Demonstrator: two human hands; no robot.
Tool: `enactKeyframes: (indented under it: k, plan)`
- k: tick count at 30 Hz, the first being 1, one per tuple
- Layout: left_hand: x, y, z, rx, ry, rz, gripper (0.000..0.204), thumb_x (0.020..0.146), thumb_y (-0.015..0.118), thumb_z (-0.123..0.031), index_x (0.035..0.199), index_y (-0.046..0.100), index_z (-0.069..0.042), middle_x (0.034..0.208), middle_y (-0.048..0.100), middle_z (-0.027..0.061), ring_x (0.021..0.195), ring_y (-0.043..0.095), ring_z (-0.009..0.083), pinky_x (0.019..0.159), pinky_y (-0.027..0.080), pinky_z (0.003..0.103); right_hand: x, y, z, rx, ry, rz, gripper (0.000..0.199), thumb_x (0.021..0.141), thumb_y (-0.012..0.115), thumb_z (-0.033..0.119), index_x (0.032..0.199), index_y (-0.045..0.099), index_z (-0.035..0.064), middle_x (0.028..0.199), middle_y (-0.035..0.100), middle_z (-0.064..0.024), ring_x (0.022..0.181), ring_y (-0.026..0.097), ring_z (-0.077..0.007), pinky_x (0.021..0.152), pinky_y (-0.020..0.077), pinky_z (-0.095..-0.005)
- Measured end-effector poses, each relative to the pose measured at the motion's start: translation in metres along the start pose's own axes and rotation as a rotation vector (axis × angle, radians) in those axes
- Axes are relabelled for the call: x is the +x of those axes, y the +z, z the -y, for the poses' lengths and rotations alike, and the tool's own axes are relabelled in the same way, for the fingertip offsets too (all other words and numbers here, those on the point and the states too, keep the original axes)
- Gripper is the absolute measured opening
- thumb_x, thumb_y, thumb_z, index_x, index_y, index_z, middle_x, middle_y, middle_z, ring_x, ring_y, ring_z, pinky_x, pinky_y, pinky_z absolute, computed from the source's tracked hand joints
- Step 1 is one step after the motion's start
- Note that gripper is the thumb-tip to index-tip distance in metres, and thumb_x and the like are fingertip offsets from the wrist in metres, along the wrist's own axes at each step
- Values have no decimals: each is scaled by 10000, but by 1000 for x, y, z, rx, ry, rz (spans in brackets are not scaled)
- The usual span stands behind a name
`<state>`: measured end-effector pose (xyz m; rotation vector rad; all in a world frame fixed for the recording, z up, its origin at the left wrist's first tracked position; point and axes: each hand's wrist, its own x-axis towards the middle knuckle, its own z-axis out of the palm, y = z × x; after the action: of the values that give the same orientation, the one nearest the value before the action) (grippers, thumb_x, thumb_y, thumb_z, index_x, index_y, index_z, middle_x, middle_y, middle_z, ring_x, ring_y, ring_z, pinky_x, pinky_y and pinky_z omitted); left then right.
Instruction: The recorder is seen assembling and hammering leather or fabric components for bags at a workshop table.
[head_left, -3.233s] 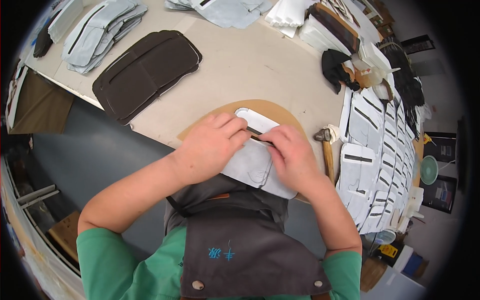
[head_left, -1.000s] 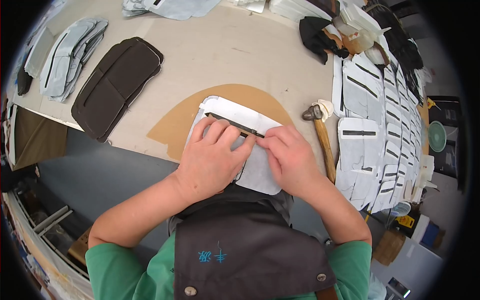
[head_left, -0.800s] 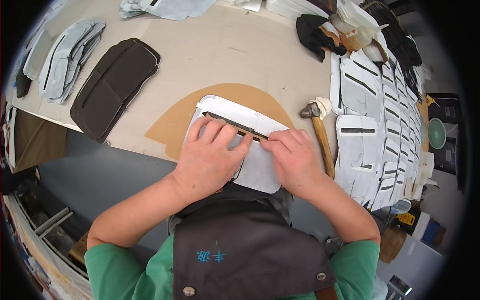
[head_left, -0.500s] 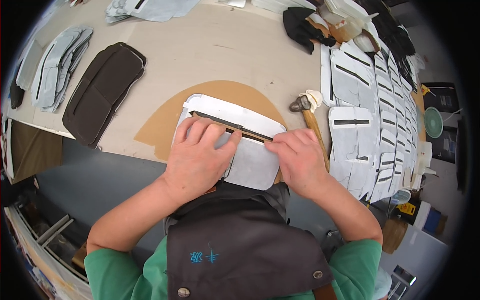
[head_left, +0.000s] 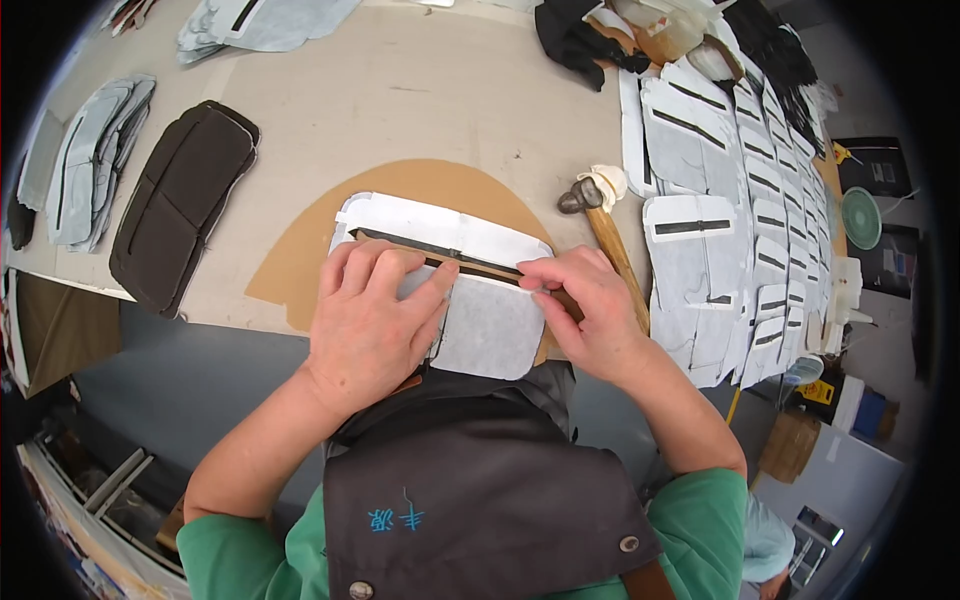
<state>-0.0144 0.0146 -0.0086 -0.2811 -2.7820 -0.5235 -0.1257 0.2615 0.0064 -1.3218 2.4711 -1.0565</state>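
The left hand point(head_left: 372, 322) hides part of the grey panel point(head_left: 490, 328).

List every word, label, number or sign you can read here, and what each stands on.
Blue characters on the dark apron: visible, but I won't copy the wording.
Yellow label, lower right: too small to read.
I can make out no other text.
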Motion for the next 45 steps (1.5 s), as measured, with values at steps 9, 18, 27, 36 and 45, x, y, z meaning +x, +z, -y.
enactKeyframes:
  k: [9, 18, 27, 36, 45]
  plan:
    - [16, 15, -20, -218, 48, 22, 515, 779, 654, 8, 1291, 688, -42, 1204, 615, 67, 1123, 573, 264, 960, 425, 410, 21, 2, 10, 131, 83, 104, 608, 746, 573, -151, 1306, 622, 79, 1079, 705, -54, 963, 636, -291, 917, 479, -414]
    - [12, 18, -17, -194, 56, -12, 357, 828, 652, -81, 1181, 701, -61, 1131, 598, 38, 1089, 580, 231, 957, 458, 385, 27, -7, 8, -6, 29, 119, 419, 789, 681, -78, 1176, 651, 82, 959, 690, -67, 861, 672, -293, 782, 544, -414]
    - [10, 26, -16, -257, 86, -136, 267, 812, 658, -78, 1063, 747, -62, 1024, 605, 28, 1024, 587, 219, 948, 458, 378, 34, -4, 13, -376, -253, 127, 312, 760, 767, -17, 1053, 703, 69, 819, 657, -83, 771, 676, -286, 661, 547, -406]
    - [9, 27, -15, -255, 74, -142, 237, 817, 654, -93, 1030, 754, -65, 998, 602, 27, 1011, 580, 222, 950, 445, 370, 37, -9, 10, 100, 305, 210, 210, 822, 705, 18, 1029, 684, 49, 908, 703, -102, 814, 704, -287, 706, 565, -411]
    - [10, 33, -17, -285, 70, -206, 302, 762, 673, -3, 1039, 782, -56, 1005, 640, 33, 995, 604, 235, 923, 457, 383, 43, -6, 13, -356, -285, 176, 283, 784, 739, -9, 1053, 703, 72, 863, 669, -90, 773, 680, -291, 658, 550, -398]
